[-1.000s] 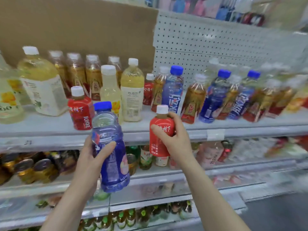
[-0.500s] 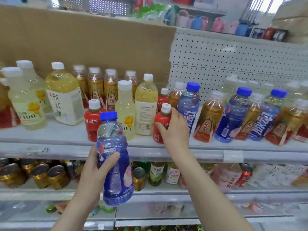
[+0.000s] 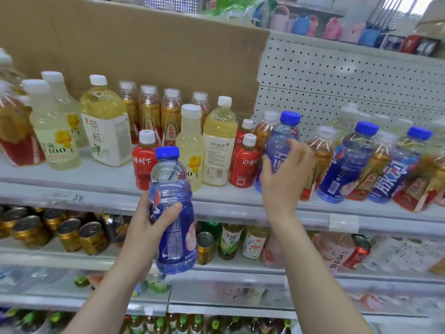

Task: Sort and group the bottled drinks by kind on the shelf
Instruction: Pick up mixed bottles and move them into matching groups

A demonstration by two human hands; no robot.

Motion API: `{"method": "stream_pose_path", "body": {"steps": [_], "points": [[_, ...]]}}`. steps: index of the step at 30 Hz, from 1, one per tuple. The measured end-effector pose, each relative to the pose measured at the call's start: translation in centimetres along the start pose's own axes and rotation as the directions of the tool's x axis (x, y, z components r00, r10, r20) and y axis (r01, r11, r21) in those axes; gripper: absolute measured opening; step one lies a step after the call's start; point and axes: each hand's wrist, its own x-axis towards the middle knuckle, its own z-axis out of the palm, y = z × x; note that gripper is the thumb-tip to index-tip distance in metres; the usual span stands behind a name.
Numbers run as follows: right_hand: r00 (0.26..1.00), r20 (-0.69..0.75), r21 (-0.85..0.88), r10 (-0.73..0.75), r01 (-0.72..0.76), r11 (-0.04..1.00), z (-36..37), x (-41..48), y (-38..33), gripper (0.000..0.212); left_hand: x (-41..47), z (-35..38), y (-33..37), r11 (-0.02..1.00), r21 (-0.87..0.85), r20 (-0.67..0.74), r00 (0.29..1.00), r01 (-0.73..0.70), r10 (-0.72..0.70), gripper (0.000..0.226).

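Observation:
My left hand (image 3: pixel 154 227) grips a blue-capped blue drink bottle (image 3: pixel 174 213) upright in front of the shelf edge. My right hand (image 3: pixel 286 174) curls round a second blue bottle (image 3: pixel 279 143) standing on the top shelf (image 3: pixel 72 179). Just left of it stands a red bottle with a white cap (image 3: pixel 244 165), with another red one (image 3: pixel 245 131) behind and a third (image 3: pixel 144 160) further left. Two more blue bottles (image 3: pixel 349 162) (image 3: pixel 397 169) stand to the right among amber tea bottles (image 3: pixel 320 160).
Pale yellow and large tea bottles (image 3: pixel 106 126) fill the shelf's left side; amber bottles (image 3: pixel 149 109) line the cardboard back. The lower shelf holds gold cans (image 3: pixel 69 235), green tea bottles (image 3: pixel 228 242) and a red can (image 3: pixel 356 251).
My right hand set the red bottle down on the top shelf, let go and moved right onto the blue bottle. My left hand kept its blue bottle.

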Motion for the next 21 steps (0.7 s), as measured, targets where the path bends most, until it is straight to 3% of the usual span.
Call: {"method": "stream_pose_path", "body": {"steps": [1,4,8,15,18,21], "points": [[0.997,0.008,0.031,0.078,-0.078,0.996,-0.5,0.9,0.3,0.068,0.1,0.1,-0.1,1.000,0.004,0.003,1.000,0.002,-0.002,0.050],[0.944,0.244,0.094,0.220,-0.249,0.964,-0.3,3.5,1.3,0.091,0.2,0.6,-0.2,1.000,0.008,0.006,1.000,0.001,-0.001,0.068],[0.919,0.318,0.124,0.231,-0.282,0.951,0.4,4.3,1.3,0.082,0.1,1.1,-0.1,1.000,0.003,0.003,1.000,-0.014,0.014,0.075],[0.958,0.285,0.198,-0.015,-0.043,0.979,-2.5,2.5,-2.1,0.074,-0.4,-0.2,0.5,0.999,-0.031,-0.108,0.994,-0.035,0.032,0.078],[0.933,0.352,0.355,-0.072,-0.062,0.933,-3.2,0.7,-5.0,0.071,-0.9,-2.2,1.0,0.997,-0.053,-0.166,0.985,-0.050,0.041,0.075],[0.882,0.461,0.467,-0.099,-0.146,0.872,-2.2,-3.0,-8.6,0.067,-1.6,-5.3,1.5,0.995,-0.088,-0.227,0.974,-0.049,0.028,0.058]]}}
